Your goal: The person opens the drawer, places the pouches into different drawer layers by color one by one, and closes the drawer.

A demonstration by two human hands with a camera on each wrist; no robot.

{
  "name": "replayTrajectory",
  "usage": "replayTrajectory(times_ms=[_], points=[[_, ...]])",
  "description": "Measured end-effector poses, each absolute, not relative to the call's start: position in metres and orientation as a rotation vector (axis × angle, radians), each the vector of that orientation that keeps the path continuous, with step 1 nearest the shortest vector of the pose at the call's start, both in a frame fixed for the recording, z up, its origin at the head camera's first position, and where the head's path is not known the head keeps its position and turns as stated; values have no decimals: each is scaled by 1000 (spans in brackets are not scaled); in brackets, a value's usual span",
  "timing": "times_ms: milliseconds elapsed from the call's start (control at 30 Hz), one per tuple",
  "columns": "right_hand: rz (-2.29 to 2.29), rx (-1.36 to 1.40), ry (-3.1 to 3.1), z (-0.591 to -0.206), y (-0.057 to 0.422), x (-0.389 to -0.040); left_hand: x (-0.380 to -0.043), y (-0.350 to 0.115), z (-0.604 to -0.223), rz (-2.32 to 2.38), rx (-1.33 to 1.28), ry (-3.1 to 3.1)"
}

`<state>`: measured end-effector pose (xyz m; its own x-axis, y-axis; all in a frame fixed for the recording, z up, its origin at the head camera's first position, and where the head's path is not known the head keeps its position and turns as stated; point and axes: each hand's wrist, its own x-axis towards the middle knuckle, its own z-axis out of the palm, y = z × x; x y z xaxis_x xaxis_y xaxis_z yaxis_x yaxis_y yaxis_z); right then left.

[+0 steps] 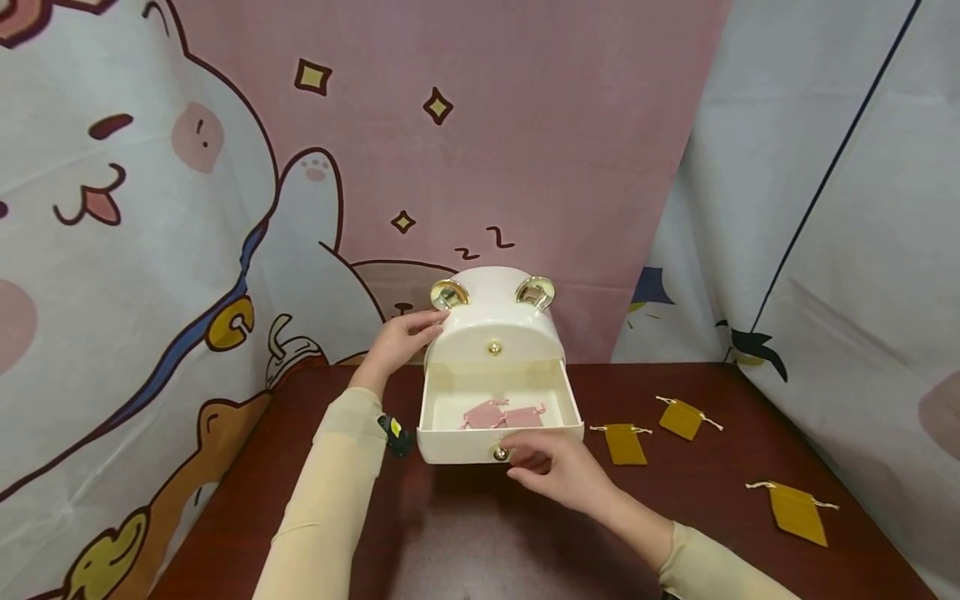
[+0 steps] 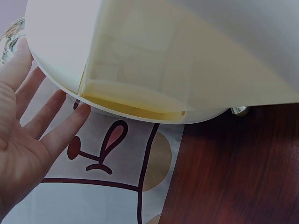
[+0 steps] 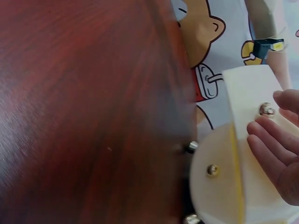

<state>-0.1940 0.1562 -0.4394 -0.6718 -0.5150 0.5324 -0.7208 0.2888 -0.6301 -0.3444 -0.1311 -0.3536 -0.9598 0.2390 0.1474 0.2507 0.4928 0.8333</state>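
Note:
A cream box [image 1: 495, 321] with two shiny gold ears [image 1: 536, 292] stands on the table, its lower drawer [image 1: 457, 446] pulled out. Inside the drawer lie two small pink drawstring pouches [image 1: 523, 417]. My left hand [image 1: 405, 342] rests against the box's left side near an ear; in the left wrist view its fingers [image 2: 60, 133] are spread and nearly straight. My right hand [image 1: 558, 467] is at the drawer front beside the round metal knob [image 1: 500, 453]. The right wrist view shows that knob [image 3: 266, 109] uncovered between the thumb and the fingertips, which do not visibly pinch it.
Three mustard drawstring pouches lie on the dark wooden table [image 1: 300, 500] to the right: one near the drawer [image 1: 626, 444], one farther back [image 1: 684, 418], one towards the front right [image 1: 798, 513]. A cartoon-printed cloth [image 1: 525, 150] hangs behind the box.

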Motion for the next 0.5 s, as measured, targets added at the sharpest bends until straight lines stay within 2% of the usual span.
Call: replayTrajectory(times_ms=[500], points=[[1457,857,-2229,-462,135,-188,-345,-131,-354,-1531,-439,-2700]])
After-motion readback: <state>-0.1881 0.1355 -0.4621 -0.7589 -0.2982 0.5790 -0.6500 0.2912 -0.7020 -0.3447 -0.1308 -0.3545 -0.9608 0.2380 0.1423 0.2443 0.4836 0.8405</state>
